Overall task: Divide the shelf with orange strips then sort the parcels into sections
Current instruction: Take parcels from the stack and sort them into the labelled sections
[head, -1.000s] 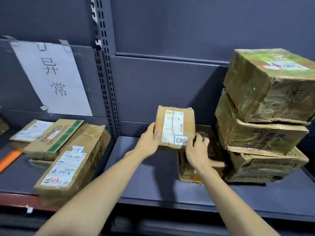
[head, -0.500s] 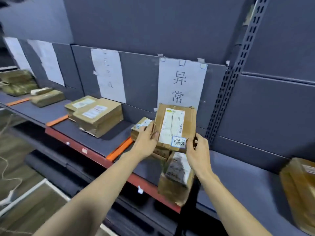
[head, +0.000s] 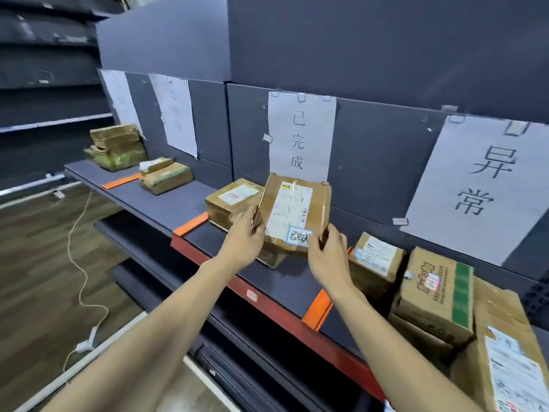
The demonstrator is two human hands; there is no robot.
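Both hands hold one flat brown parcel (head: 292, 214) upright over the shelf (head: 190, 200), label side facing the camera. Left hand (head: 245, 240) grips the parcel's lower left edge, thumb on the front and fingers wrapped behind; right hand (head: 328, 255) pinches the lower right corner just beside a small blue-edged sticker (head: 299, 235). Both forearms reach forward and up from the bottom of the view, converging on the parcel.

It hangs in front of the white sign (head: 300, 138) with three characters, above the section bounded by two orange strips: the nearer orange strip (head: 318, 309) crosses the shelf below the right wrist, and the middle orange strip (head: 191, 223) lies to the left. Behind the held parcel sits a brown box (head: 230, 202) with a white label, close against the left hand. Bare shelf surface shows in front of that box, out to the red front edge (head: 267, 301).

Right of the nearer strip, several cardboard boxes (head: 433, 295) crowd together under a large two-character sign (head: 481, 185). Farther left, past a third orange strip (head: 120, 182), stand more taped parcels (head: 166, 176). A white cable (head: 80, 263) trails across the wooden floor.
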